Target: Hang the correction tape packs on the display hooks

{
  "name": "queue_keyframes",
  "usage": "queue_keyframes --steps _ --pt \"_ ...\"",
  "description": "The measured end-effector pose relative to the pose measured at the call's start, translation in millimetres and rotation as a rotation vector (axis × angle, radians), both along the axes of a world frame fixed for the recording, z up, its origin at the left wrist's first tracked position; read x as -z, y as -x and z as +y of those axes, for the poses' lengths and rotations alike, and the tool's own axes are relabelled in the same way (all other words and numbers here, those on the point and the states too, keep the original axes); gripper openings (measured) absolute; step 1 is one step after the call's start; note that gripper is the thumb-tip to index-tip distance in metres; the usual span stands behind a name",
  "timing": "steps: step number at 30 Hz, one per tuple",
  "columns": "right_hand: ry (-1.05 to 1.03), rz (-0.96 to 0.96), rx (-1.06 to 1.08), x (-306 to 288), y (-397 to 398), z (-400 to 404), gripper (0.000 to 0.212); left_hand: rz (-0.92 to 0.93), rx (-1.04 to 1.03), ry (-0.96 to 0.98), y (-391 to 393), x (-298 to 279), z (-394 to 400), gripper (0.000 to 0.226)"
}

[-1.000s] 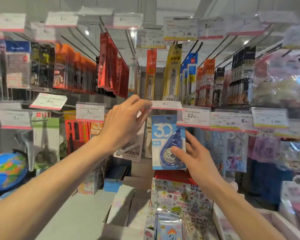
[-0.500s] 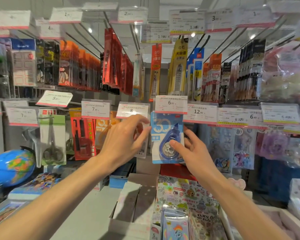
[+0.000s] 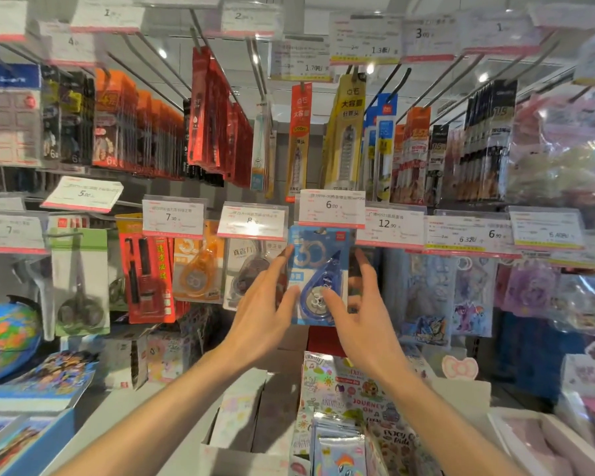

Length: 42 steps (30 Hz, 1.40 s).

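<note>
A blue correction tape pack [image 3: 318, 269] hangs upright just below the 6.00 price tag [image 3: 332, 208]; the hook itself is hidden behind the tag. My right hand [image 3: 361, 314] pinches the pack's lower right, thumb on its front and fingers spread along its right edge. My left hand [image 3: 267, 304] touches the pack's left edge with straight fingers. To the left, an orange correction tape pack [image 3: 196, 269] and a grey correction tape pack [image 3: 246, 269] hang on neighbouring hooks.
Long hooks with red and orange packs [image 3: 217, 111] jut out overhead. Scissors [image 3: 79, 280] and a red pack [image 3: 148, 269] hang at the left, near a globe [image 3: 4, 338]. Sticker packs [image 3: 351, 407] and open boxes [image 3: 241, 417] lie on the shelf below my arms.
My left hand let go of the raised price tag, which dropped flat, and came down to the pack's left edge. The pack has moved up under the tag.
</note>
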State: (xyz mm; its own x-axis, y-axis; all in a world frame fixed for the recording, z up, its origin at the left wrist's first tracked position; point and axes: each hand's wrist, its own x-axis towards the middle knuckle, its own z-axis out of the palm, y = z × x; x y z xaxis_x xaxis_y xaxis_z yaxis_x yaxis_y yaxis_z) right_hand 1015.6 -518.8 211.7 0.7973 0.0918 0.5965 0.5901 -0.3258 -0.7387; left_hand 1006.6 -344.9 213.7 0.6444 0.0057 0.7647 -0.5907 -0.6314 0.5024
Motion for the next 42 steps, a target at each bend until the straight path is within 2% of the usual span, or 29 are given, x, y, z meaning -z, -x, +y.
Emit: queue_keyframes --steps 5,8,11,15,16,19,22,27,29,31,32,34,37,42 --pt "0.107 -0.104 0.006 -3 -2 8 0.059 0.016 -0.15 -0.162 -15 -5 -2 0.061" --pt "0.156 -0.071 0.025 -5 -14 12 0.064 0.086 -0.251 -0.21 -22 -11 0 0.041" --pt "0.188 -0.028 0.038 -6 -21 12 0.072 0.126 -0.29 -0.288 -22 -13 3 0.038" --pt "0.3 -0.054 0.126 -4 -15 4 0.062 0.078 -0.349 -0.419 -15 -9 7 0.024" --pt "0.329 -0.077 0.15 -3 -13 3 0.061 0.057 -0.378 -0.464 -12 -9 8 0.025" --pt "0.388 -0.173 0.165 -2 -12 1 0.059 -0.027 -0.491 -0.617 -9 -12 12 0.049" --pt "0.421 -0.175 0.149 -3 -16 4 0.056 -0.135 -0.561 -0.754 -10 -15 15 0.07" --pt "0.423 -0.106 0.134 -10 -18 13 0.062 -0.194 -0.6 -0.844 -23 -17 21 0.064" --pt "0.444 -0.081 0.154 -13 -18 14 0.06 -0.099 -0.546 -0.854 -30 -14 22 0.057" --pt "0.471 -0.06 0.167 -15 -18 15 0.053 0.014 -0.498 -0.812 -36 -12 25 0.07" --pt "0.48 -0.053 0.178 -16 -17 15 0.049 0.016 -0.499 -0.811 -37 -9 24 0.073" --pt "0.486 -0.047 0.189 -17 -18 15 0.044 -0.075 -0.533 -0.832 -36 -10 23 0.062" --pt "0.484 -0.084 0.206 -15 -23 14 0.052 -0.13 -0.529 -0.828 -33 -11 21 0.061" --pt "0.502 -0.186 0.246 -8 -31 12 0.073 -0.101 -0.481 -0.782 -26 -9 22 0.062"
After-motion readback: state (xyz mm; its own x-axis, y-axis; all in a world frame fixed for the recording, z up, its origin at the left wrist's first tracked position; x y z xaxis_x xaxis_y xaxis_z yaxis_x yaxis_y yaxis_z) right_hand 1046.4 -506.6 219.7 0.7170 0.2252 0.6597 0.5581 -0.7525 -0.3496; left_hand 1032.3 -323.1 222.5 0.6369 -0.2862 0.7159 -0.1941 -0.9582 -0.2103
